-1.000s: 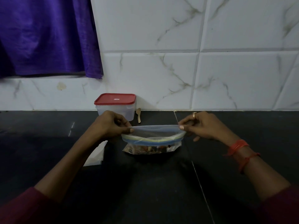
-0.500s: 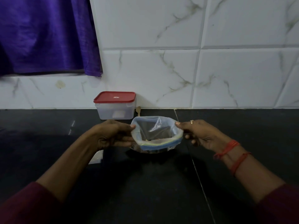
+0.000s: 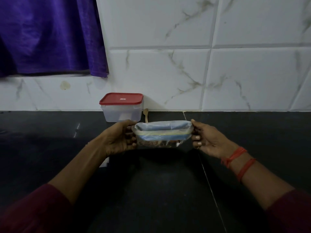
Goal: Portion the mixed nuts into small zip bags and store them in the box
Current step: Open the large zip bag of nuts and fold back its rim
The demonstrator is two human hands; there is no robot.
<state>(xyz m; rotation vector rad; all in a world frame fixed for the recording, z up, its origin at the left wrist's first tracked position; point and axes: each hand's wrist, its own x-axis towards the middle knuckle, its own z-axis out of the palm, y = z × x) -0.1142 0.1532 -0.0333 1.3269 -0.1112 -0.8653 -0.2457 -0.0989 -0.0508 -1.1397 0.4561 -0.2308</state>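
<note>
Clear soft-plastic zip bag [image 3: 161, 134] with a blue-and-yellow zip strip is held just above the black glossy bench [image 3: 151, 190]. Its long axis runs left-right between the hands. Left hand [image 3: 121, 138] pinches the left end of the mouth and right hand [image 3: 206, 140] pinches the right end. The mouth is pulled into a narrow open slot. Mixed nuts [image 3: 158, 143] sit in the bottom, brown and lumpy.

Translucent rectangular plastic box with red lid [image 3: 122, 106] stands behind the bag and to its left against the marble-veined white tile wall [image 3: 235, 78], lid on, nearer the left hand. Small wooden spoon [image 3: 146, 114] is just beside the box. Likely next: press the zip closed along that axis.
</note>
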